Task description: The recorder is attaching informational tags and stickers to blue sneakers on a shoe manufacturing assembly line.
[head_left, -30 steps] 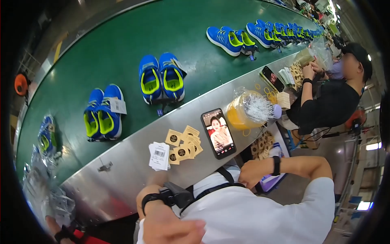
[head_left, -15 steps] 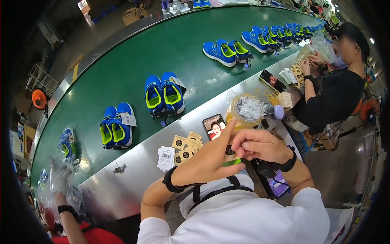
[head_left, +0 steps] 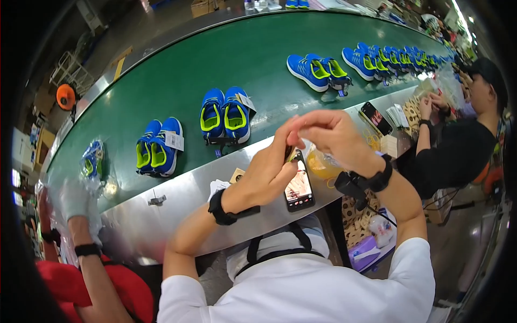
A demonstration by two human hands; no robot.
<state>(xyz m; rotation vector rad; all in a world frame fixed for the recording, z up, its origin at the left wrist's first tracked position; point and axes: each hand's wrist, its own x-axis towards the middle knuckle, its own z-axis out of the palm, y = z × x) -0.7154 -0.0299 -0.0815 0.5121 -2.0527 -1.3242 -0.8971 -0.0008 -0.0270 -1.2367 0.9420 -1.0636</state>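
Note:
My left hand (head_left: 264, 175) is raised over the metal bench edge, its fingers closed on a small tag (head_left: 291, 156), seen nearly edge-on with a dark face and a bit of green. My right hand (head_left: 342, 141) meets it from the right, fingertips pinched together against the left fingertips; whatever they grip is hidden. Below the hands lies a phone (head_left: 299, 189) with a lit screen. Beside my left wrist are white tags (head_left: 217, 186) and a brown card tag (head_left: 237, 175), partly covered by the hand. Just beyond stands a pair of blue sneakers (head_left: 226, 116) with a tag on it.
Further sneaker pairs (head_left: 160, 146) stand along the green conveyor belt (head_left: 177, 70). Right of my hands sit a yellow bowl (head_left: 321, 166) and another phone (head_left: 376, 118). A person in black (head_left: 458, 142) works at right; a gloved hand (head_left: 78, 199) handles clear plastic at left.
Both hands have moved up and away from my body, toward the belt. The tag has turned from showing its face to nearly edge-on. The near phone is more exposed.

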